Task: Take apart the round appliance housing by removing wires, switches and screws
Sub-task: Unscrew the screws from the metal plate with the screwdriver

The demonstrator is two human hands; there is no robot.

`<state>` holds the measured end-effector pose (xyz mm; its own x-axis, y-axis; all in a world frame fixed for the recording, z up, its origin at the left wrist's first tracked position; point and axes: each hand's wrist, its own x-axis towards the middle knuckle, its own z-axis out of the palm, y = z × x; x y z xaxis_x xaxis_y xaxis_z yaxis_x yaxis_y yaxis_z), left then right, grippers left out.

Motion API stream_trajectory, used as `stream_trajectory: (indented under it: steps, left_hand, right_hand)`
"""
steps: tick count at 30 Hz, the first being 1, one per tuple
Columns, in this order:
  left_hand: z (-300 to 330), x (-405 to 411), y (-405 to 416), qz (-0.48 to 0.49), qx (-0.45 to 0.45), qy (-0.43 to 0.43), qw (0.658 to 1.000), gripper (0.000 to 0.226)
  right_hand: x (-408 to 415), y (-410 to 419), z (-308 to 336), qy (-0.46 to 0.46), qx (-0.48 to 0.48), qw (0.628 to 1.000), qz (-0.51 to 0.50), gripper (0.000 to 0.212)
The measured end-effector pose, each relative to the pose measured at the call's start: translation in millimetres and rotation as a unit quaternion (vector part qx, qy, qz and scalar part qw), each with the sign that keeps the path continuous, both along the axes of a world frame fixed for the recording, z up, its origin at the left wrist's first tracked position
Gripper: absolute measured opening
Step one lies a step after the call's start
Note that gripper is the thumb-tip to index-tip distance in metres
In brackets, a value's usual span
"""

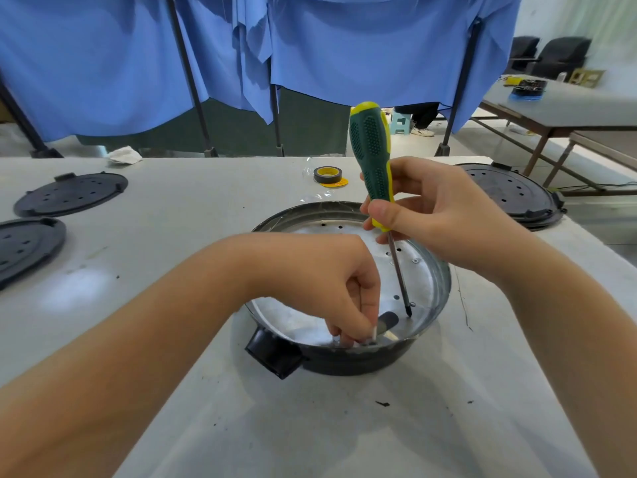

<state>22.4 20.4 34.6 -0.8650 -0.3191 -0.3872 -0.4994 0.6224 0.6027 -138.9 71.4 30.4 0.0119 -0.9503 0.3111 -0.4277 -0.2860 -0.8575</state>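
At centre frame, on the bench (pixel 206 426), sat the round housing (pixel 362 360). Right hand (pixel 437 219) gripped a green-and-yellow screwdriver (pixel 372 157), tip down on the metal floor inside. Left hand (pixel 331 291) reached in at the near rim, fingers curled, pinching a small part, identity unclear.

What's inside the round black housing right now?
Inside the round black housing: a perforated silver metal plate with screws, the tip of the green-and-yellow screwdriver held by the right hand, and the left hand fingers. What they pinch is hidden.
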Motion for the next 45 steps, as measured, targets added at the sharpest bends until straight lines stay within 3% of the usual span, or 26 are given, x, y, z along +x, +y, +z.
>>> stream_trajectory:
  steps: [6, 14, 23, 30, 38, 43, 45]
  left_hand:
    - [-9.1, 5.1, -5.4, 0.023, -0.005, -0.004, 1.0, 0.003]
    - [-19.7, 12.7, -6.2, 0.067, -0.117, 0.027, 0.99, 0.002]
    - [-29.8, 28.7, 19.4, 0.055, -0.095, 0.041, 0.993, 0.058]
    - [-52.4, 28.1, 34.3, 0.01, -0.265, 0.095, 0.959, 0.041]
    - [-65.5, 34.8, 34.0, 0.044, -0.353, 0.125, 0.926, 0.04]
    - [-65.6, 45.0, 27.8, 0.067, -0.377, 0.138, 0.913, 0.046]
    - [-66.1, 47.0, 24.6, 0.066, -0.396, 0.141, 0.905, 0.05]
  right_hand:
    - [-0.2, -0.2, 0.4, 0.007, 0.005, 1.0, -0.001, 0.031]
    - [-1.3, -1.1, -0.7, 0.003, 0.002, 1.0, 0.001, 0.027]
    - [1.7, 0.7, 1.4, -0.001, -0.013, 1.0, -0.009, 0.026]
    - [3.6, 14.6, 17.5, 0.002, -0.071, 0.997, -0.014, 0.021]
    - [-2.3, 26.9, -8.7, 0.187, 0.12, 0.975, 0.0, 0.022]
    - [-7.6, 39.9, -20.2, 0.275, 0.139, 0.951, 0.021, 0.013]
    - [-3.7, 41.1, -21.7, 0.325, 0.121, 0.937, 0.034, 0.031]
